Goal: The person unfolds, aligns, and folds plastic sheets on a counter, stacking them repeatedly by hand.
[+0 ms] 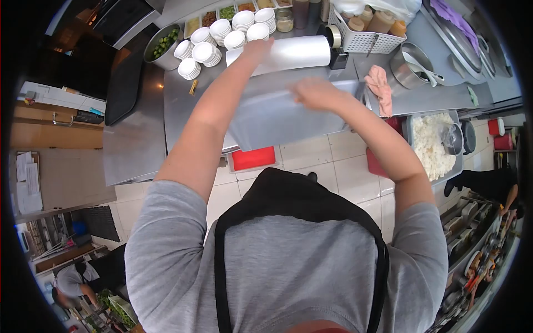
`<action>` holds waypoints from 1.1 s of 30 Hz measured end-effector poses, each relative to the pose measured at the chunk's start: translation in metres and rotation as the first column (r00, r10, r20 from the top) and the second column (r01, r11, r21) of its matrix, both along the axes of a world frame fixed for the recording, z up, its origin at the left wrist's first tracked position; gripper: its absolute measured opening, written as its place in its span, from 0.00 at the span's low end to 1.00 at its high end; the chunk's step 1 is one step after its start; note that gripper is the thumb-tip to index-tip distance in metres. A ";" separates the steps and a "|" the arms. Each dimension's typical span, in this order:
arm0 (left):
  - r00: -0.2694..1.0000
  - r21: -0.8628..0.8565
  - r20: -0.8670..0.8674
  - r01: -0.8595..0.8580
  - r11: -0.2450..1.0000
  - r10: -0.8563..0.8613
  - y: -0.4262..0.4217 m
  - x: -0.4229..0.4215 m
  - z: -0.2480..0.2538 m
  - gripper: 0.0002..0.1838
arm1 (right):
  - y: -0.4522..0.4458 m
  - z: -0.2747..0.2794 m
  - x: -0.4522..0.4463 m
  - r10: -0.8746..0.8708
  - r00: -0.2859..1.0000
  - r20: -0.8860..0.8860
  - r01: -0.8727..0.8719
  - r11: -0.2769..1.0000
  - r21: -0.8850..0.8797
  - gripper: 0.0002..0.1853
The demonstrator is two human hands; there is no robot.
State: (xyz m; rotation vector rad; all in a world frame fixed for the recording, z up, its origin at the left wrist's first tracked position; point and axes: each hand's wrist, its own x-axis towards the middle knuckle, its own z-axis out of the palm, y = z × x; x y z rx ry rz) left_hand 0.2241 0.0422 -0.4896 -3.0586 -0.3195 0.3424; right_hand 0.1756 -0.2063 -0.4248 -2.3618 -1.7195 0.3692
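A wide white roll of what looks like plastic film (302, 54) lies across the back of the steel counter. My left hand (260, 50) reaches over its left part, fingers closed against it; the fingertips are hard to make out. In front of the roll, my right hand (316, 93) is smeared by motion, fingers seemingly curled. Whether it holds anything does not show. Below it is a smooth pale grey surface (277, 119), sheet-like or a panel; I cannot tell which. Stacks of small white cups (220, 30) stand just behind and left of the roll.
A pot of green fruit (162, 47) stands back left. A white basket of sauce bottles (363, 41), a steel pot (408, 66) and a pink cloth (379, 89) are at right. A tub of white food (433, 145) sits lower right. Other people work at both sides.
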 end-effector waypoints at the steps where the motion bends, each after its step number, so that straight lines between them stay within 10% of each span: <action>1: 0.999 -0.005 -0.009 0.032 0.999 -0.032 -0.001 -0.001 0.004 0.53 | 0.018 -0.013 0.017 -0.023 1.000 0.013 0.024 0.995 -0.102 0.20; 6: 0.999 -0.013 0.003 0.045 0.999 -0.045 -0.019 -0.019 0.017 0.41 | 0.043 -0.120 0.046 0.048 0.990 0.133 -0.050 0.999 0.015 0.24; 8: 0.961 0.040 0.269 0.056 0.998 -0.065 -0.022 -0.027 -0.002 0.32 | 0.040 -0.176 0.035 0.062 0.979 0.196 -0.067 0.998 0.022 0.32; 11: 0.808 0.384 0.499 0.118 0.916 -0.314 -0.027 -0.038 -0.047 0.28 | -0.003 -0.152 -0.029 0.069 0.986 0.154 -0.052 0.992 -0.114 0.49; 13: 0.799 0.329 0.526 0.125 0.936 -0.291 -0.035 -0.042 -0.058 0.32 | -0.032 -0.149 -0.061 0.099 0.975 0.200 -0.079 0.991 -0.105 0.42; 15: 0.766 0.325 0.585 0.082 0.942 -0.268 -0.048 -0.044 -0.058 0.28 | -0.049 -0.176 -0.074 0.025 0.732 0.681 -0.078 0.996 0.048 0.37; 19: 0.793 0.332 0.573 0.006 0.943 -0.206 -0.053 -0.018 -0.051 0.33 | -0.054 -0.154 -0.080 0.009 0.922 0.386 -0.021 0.999 0.028 0.27; 21: 0.873 0.264 0.488 -0.131 0.956 -0.015 -0.053 -0.006 -0.046 0.54 | -0.062 -0.122 -0.090 0.023 0.951 0.310 -0.023 1.000 -0.005 0.25; 28: 0.954 0.146 0.257 -0.195 0.970 0.153 -0.050 0.001 -0.016 0.54 | -0.097 0.011 -0.112 0.273 0.949 -0.160 -0.301 0.934 -0.194 0.10; 33: 0.974 0.122 0.126 -0.206 0.971 0.190 -0.025 0.008 -0.011 0.50 | -0.073 0.017 -0.069 0.200 0.959 -0.200 -0.249 0.934 -0.255 0.19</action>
